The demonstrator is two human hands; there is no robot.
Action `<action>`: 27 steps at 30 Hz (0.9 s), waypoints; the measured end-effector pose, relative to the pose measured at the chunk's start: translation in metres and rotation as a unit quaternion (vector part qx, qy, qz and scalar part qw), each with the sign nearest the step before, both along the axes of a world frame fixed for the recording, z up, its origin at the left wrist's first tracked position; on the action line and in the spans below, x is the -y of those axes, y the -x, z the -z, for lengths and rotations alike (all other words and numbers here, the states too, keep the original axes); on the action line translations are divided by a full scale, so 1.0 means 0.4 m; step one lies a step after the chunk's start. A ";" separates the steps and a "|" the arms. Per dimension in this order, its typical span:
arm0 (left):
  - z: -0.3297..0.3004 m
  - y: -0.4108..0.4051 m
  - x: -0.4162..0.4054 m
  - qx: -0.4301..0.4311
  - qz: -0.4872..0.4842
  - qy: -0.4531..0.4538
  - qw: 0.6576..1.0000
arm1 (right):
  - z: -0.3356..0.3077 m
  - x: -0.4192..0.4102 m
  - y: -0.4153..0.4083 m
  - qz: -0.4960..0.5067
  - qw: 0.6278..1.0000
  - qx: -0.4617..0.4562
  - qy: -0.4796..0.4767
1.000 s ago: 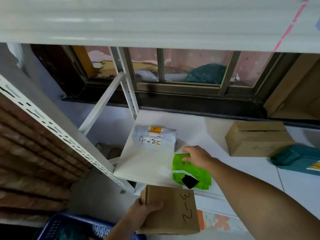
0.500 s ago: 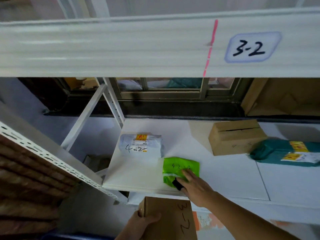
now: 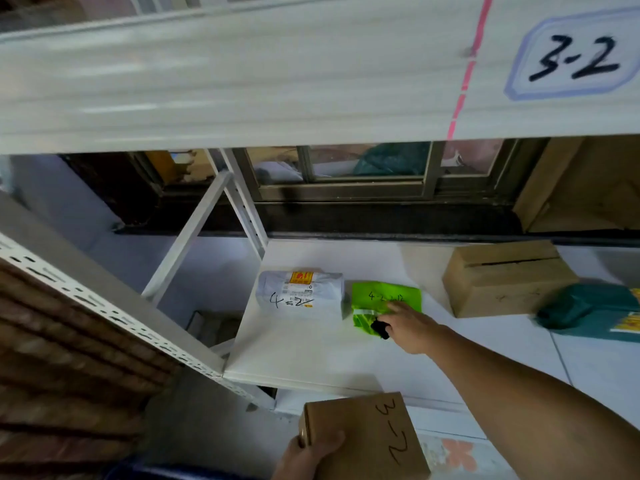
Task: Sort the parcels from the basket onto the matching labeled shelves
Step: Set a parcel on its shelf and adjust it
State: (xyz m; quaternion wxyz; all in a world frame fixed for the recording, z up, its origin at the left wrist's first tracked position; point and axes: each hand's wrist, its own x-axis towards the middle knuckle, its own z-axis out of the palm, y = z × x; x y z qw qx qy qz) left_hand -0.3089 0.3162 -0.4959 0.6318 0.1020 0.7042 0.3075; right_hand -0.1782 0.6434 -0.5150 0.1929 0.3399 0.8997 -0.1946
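Note:
A green parcel (image 3: 384,301) marked 4-2 lies on the white shelf (image 3: 311,355), right beside a white parcel (image 3: 301,292) also marked 4-2. My right hand (image 3: 412,327) rests on the green parcel's near right part with fingers extended. Below the shelf edge, my left hand (image 3: 308,455) grips the left side of a brown cardboard box (image 3: 367,441) with 3-2 written on it. The shelf beam above carries a label reading 3-2 (image 3: 575,57) at the upper right.
A brown cardboard box (image 3: 505,278) and a teal parcel (image 3: 588,311) lie on the same shelf to the right. White perforated uprights (image 3: 104,306) frame the left side. A window (image 3: 363,171) runs behind the shelf.
The green parcel has slid deeper onto the shelf, up beside the white parcel, with my right hand following it. The view has tilted up, showing the 3-2 label.

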 end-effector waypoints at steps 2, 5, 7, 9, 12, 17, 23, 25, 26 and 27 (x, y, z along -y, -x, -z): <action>-0.008 0.008 -0.005 0.024 -0.031 0.002 0.999 | -0.009 -0.011 0.003 -0.007 1.000 0.011 0.003; -0.055 0.017 -0.015 0.051 -0.064 -0.015 0.997 | -0.054 0.007 -0.008 0.001 1.000 -0.010 0.004; -0.077 0.024 -0.027 0.046 -0.071 -0.036 0.996 | -0.077 0.027 -0.020 0.037 0.998 -0.056 0.012; -0.119 0.030 -0.042 0.055 -0.082 -0.043 0.994 | -0.105 0.063 -0.031 0.077 0.992 -0.097 0.018; -0.197 0.033 -0.054 0.026 -0.106 -0.050 0.993 | -0.151 0.143 -0.043 0.154 0.965 -0.197 0.074; -0.318 0.024 -0.053 -0.008 -0.167 -0.101 0.981 | -0.255 0.307 -0.096 0.352 0.815 -0.340 0.312; -0.441 -0.029 -0.098 -0.021 -0.227 -0.139 0.964 | -0.393 0.446 -0.188 0.515 0.644 -0.354 0.441; -0.468 -0.075 -0.107 -0.009 -0.229 -0.167 0.959 | -0.451 0.476 -0.199 0.520 0.614 -0.362 0.471; -0.477 -0.102 -0.113 -0.005 -0.228 -0.180 0.957 | -0.477 0.490 -0.201 0.517 0.602 -0.373 0.481; -0.497 -0.136 -0.118 0.001 -0.222 -0.185 0.957 | -0.494 0.499 -0.202 0.516 0.593 -0.384 0.485</action>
